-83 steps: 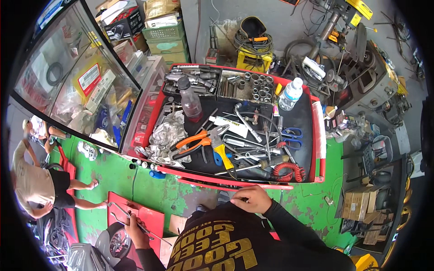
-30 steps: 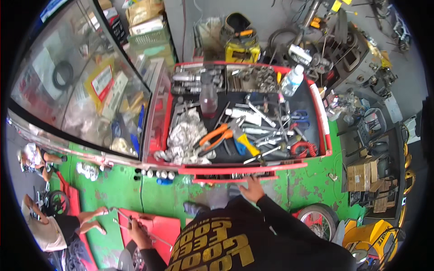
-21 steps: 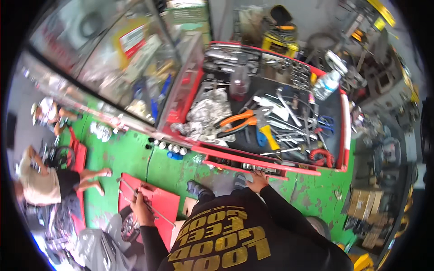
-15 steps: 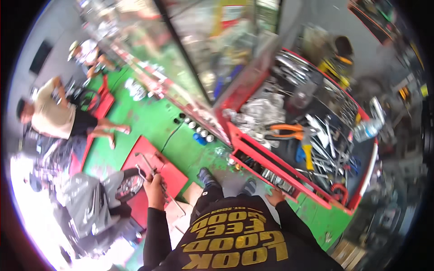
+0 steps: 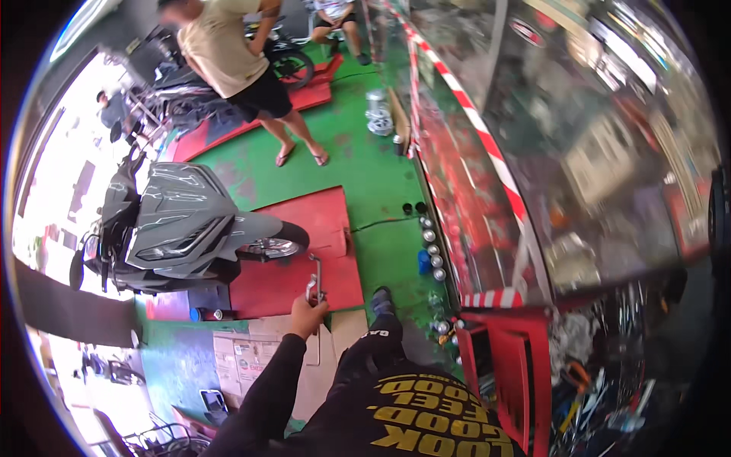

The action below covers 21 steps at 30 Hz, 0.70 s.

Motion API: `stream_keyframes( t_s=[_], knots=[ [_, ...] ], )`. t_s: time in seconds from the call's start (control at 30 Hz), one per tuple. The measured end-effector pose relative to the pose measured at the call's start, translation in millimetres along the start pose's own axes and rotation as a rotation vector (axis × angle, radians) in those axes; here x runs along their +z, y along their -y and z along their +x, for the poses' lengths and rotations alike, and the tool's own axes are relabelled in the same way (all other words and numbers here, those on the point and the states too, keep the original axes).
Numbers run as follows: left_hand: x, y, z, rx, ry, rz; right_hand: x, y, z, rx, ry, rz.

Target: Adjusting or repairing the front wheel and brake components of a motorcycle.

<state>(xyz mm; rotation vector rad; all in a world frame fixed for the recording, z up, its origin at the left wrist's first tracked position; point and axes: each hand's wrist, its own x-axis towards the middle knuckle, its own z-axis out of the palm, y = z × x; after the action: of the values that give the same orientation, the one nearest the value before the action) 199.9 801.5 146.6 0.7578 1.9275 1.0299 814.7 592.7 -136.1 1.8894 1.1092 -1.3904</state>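
My left hand (image 5: 308,315) is closed around bent metal wrenches (image 5: 317,268), held upright in front of me. Their upper ends stick out past my fingers, and a thin bent shaft hangs below the hand. How many pieces are in the grip is hard to make out. Beyond the hand lies a red lift platform (image 5: 335,278), with the front wheel (image 5: 285,242) of a grey scooter (image 5: 179,217) over it. My right hand is out of view.
Flattened cardboard (image 5: 240,358) lies on the floor at left. Several spray cans (image 5: 432,250) line a glass case edged with striped tape (image 5: 472,114). The red tool chest (image 5: 529,373) holds loose tools at lower right. A person (image 5: 228,57) stands beyond the scooter.
My view has swung left, away from the tool chest toward the scooter. My right hand, earlier by the chest's drawer, has gone out of view. The left hand still grips the wrenches.
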Motion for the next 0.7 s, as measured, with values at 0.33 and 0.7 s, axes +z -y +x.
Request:
stream_keyframes(
  t_s=[0.33,0.7],
  knots=[
    [-59.8,60.1,92.1,-0.231,0.269,0.541,-91.6,127.6,78.6,-0.145,-0.225,-0.312],
    [-80.9,42.1,150.4,-0.368,0.095,0.281,-261.5,218.1,110.9,-0.457,-0.333,-0.714]
  ],
)
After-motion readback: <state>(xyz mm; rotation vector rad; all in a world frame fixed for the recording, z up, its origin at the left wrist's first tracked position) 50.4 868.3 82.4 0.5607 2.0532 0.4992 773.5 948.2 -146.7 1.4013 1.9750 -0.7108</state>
